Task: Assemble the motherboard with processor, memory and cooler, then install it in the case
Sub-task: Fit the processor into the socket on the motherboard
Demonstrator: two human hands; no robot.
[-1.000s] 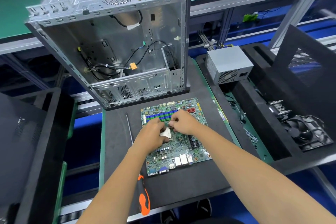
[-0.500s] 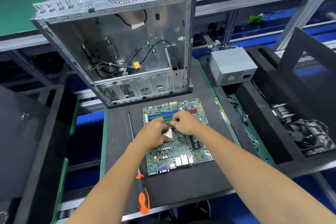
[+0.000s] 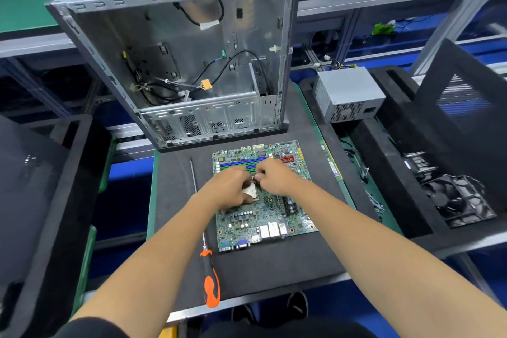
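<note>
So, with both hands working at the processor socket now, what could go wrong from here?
1. The processor looks tilted between the left hand and right hand; seated crooked, it might damage the socket.
2. The open case leans just behind the motherboard; a bump could tip it forward.

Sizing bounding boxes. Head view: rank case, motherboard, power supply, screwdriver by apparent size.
1. Case, by far the largest.
2. Motherboard.
3. Power supply.
4. Screwdriver: longer than the power supply but thin, so least area.
The supply lies farther from the camera, so its true size may be understated.
</note>
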